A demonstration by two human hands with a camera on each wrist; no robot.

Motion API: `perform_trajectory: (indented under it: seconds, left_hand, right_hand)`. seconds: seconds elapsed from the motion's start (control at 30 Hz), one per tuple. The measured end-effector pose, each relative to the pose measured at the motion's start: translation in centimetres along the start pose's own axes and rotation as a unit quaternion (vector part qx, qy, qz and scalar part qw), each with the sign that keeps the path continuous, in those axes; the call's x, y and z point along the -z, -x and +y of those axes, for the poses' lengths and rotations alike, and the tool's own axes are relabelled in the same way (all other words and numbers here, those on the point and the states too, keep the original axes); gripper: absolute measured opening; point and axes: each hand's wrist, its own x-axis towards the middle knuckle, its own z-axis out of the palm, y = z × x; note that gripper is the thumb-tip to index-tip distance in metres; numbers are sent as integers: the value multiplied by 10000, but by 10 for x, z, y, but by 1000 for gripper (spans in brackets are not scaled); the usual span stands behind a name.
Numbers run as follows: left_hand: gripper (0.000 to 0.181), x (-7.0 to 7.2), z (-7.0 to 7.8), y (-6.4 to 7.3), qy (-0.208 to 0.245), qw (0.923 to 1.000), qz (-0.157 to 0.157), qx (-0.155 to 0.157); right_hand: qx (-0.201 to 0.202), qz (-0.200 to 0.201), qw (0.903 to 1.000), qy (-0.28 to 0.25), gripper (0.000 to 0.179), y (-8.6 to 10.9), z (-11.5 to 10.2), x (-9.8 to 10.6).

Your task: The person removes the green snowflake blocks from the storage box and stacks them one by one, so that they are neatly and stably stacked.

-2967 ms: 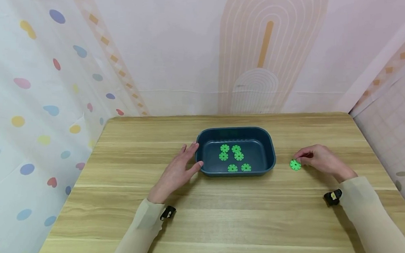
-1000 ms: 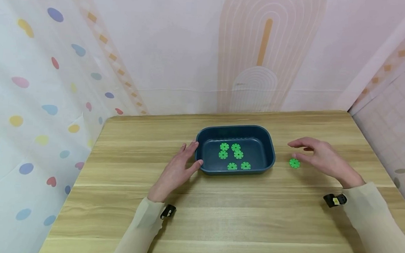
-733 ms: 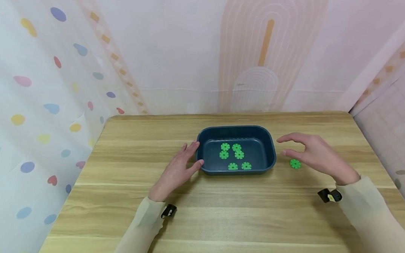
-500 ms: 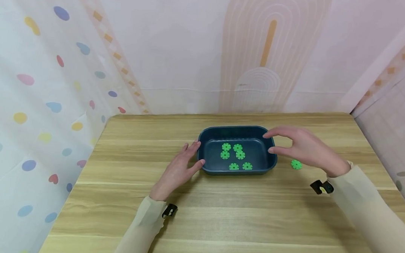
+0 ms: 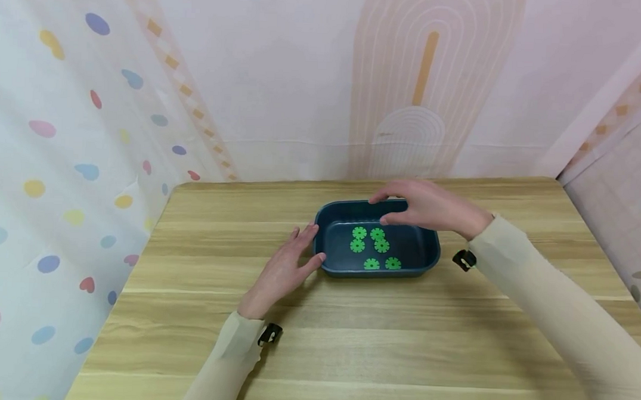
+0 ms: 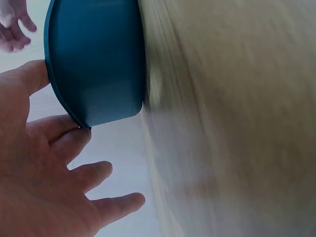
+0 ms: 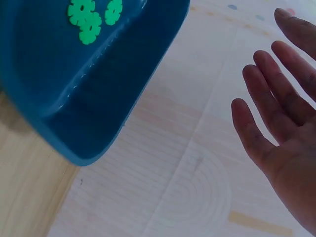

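A dark blue rectangular tub [image 5: 403, 274] stands on the table with several green notched plastic discs [image 5: 381, 245] lying flat inside. My left hand [image 5: 282, 273] rests against the tub's left end; in the left wrist view its thumb and some fingertips touch the rim, while the other fingers stretch out free. Above the back right part of the tub is my right hand [image 5: 424, 206], thumb and fingers spread apart and nothing between them. In the right wrist view that hand [image 7: 281, 113] is clear of the tub wall.
The wood-grain table [image 5: 346, 356] reaches toward me in front of the tub. A patterned cloth backdrop [image 5: 293, 91] hangs behind it. Both wrists carry small black camera mounts, such as the right one [image 5: 464, 260].
My right hand put a green disc on the table right of the tub, let go, and moved left over the tub. That disc is now hidden behind my right wrist. The left hand stayed put.
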Motion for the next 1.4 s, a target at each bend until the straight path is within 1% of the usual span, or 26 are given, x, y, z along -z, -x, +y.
perform_trajectory:
  seconds: [0.17,0.33,0.5,0.67,0.83,1.0,1.2,1.4]
  left_hand:
    - [69,0,-1,2,38,10000,-18,62]
    - [69,0,-1,2,72,10000,6,64]
    - [69,0,-1,2,39,10000,9,19]
    - [69,-2,-1,2,71,10000,-7,37]
    - [69,-2,-2,2,60,10000,12,59]
    - [69,-3,-3,1,78,9999,61,-28]
    - [69,-5,-3,1,73,9999,77,-41]
    - [68,-4,-1,1,101,9999,69,-14]
  right_hand:
    - [235,-260,9993,89,37,-24,1,-7]
    - [417,-484,9979,77,38,-42,2,-15]
    - [452,-618,9970,-121,39,-56,4,-25]
    - [335,-853,9954,-278,39,-67,12,-37]
    - [212,-1057,9936,-344,39,-73,20,-46]
    - [105,-1157,9923,-440,41,-74,30,-54]
    - [118,-1283,9903,-524,42,-73,41,-61]
    - [155,-1399,9884,-575,45,-70,49,-65]
